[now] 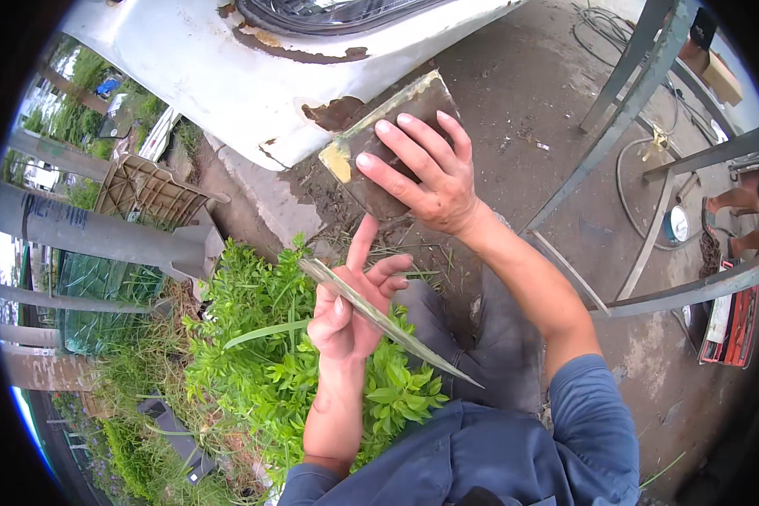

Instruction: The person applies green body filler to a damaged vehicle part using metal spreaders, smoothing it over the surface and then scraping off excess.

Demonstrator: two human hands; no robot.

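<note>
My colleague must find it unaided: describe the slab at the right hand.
Start at the white, rust-patched vehicle body along the top. Beside its lower corner in view, the right hand lies spread over a dark, flat slab. A yellow patch at its left corner sets it apart from the thin, pointed strip in the left hand.

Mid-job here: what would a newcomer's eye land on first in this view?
Probably the dark flat plate near the middle, with a yellowish patch at its left corner and the right hand spread across its face. Below it, a thin, long piece slants across the left hand, above a bright green bush. At the top, a white vehicle panel shows brown rust.
</note>
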